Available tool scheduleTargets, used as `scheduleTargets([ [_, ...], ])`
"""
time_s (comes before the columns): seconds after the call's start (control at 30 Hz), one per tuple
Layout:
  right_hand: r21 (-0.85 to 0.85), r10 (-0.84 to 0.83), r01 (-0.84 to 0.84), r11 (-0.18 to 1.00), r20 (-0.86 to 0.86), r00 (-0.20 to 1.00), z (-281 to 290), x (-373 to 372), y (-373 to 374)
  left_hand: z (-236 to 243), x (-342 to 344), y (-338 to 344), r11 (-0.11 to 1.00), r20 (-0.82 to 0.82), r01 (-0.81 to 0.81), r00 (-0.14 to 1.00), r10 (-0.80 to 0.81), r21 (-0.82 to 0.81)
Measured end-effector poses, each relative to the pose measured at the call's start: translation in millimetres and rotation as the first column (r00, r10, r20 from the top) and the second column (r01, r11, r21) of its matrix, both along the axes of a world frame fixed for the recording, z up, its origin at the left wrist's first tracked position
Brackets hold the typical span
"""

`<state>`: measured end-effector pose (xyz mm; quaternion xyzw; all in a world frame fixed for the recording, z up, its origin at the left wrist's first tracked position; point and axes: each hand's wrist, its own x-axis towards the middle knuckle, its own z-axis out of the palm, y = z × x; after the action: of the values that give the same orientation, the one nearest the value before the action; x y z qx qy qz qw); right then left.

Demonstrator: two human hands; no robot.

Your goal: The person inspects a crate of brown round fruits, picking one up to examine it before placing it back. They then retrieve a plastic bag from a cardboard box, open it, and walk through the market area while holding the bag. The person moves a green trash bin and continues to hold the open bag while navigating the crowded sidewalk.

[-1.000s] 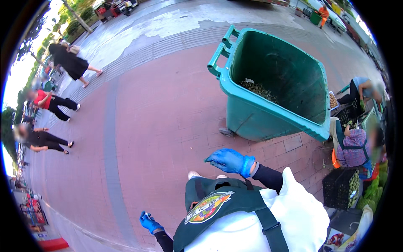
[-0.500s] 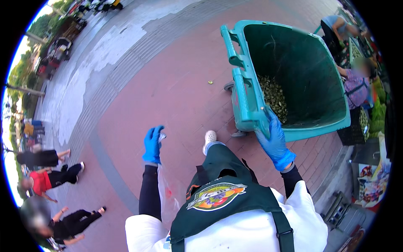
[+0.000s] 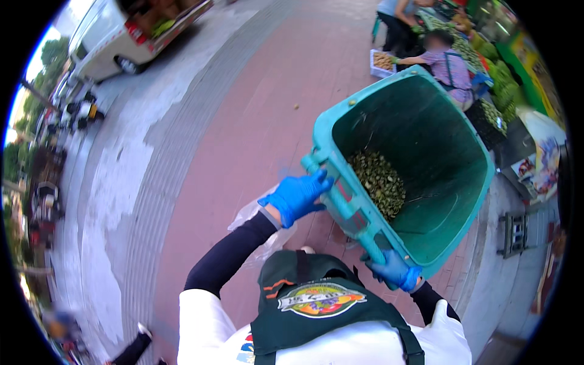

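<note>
A green wheelie bin point(image 3: 482, 188) stands open and lidless in front of me, with its handle side toward me. Inside, low against its near wall, lies a heap of small green-brown vegetable scraps point(image 3: 376, 185). My left hand point(image 3: 297, 198), in a blue glove, is at the left end of the bin's handle, its fingers curled onto the bar. Gloved the same way, my right hand point(image 3: 394, 269) closes around the right part of that handle; some fingers are hidden. A thin clear plastic bag point(image 3: 264, 246) hangs beneath my left forearm.
At the far right, two people point(image 3: 447, 67) work among produce crates beside a white basket of brownish items point(image 3: 383, 62). A dark stool point(image 3: 514, 234) stands right of the bin. At the far left is a parked van point(image 3: 115, 45) with its back open.
My left hand has come up from beside me onto the bin's handle. My right hand has shifted along the rim to the handle. The view and bin have turned; a van and basket now show.
</note>
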<state>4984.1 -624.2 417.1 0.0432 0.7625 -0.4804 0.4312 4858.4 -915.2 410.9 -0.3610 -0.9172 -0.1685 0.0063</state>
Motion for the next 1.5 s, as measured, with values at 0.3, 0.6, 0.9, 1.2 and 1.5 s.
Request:
scheduleTargets([
  [0.3, 0.148, -0.047, 0.046, 0.988, -0.003, 0.999, 17.9, 2.4, -9.5, -12.5, -98.9, 33.9, 0.637, 0.078, 0.696, 0.693, -0.717, -0.330],
  [0.6, 0.339, -0.081, 0.074, 0.938, 0.009, 0.997, 12.1, 6.2, -11.5, 8.5, -115.9, 53.8, 0.512, 0.637, 0.829, 0.522, -0.568, -0.223],
  [0.9, 0.297, -0.062, 0.003, 0.955, 0.190, 0.980, -8.3, 2.7, -12.9, -6.7, -116.1, 50.1, 0.532, 0.808, 0.831, 0.421, -0.412, -0.162],
  [1.2, 0.539, 0.020, 0.017, 0.842, -0.062, 0.998, -4.3, 5.8, -37.7, -28.1, -119.5, 32.9, 0.508, 0.553, 0.856, 0.472, -0.687, -0.101],
  [1.5, 0.645, -0.048, 0.137, 0.752, -0.154, 0.987, -21.9, 55.4, -103.9, -106.3, -77.3, -21.2, 0.549, 0.367, 0.834, 0.496, -0.787, 0.050],
])
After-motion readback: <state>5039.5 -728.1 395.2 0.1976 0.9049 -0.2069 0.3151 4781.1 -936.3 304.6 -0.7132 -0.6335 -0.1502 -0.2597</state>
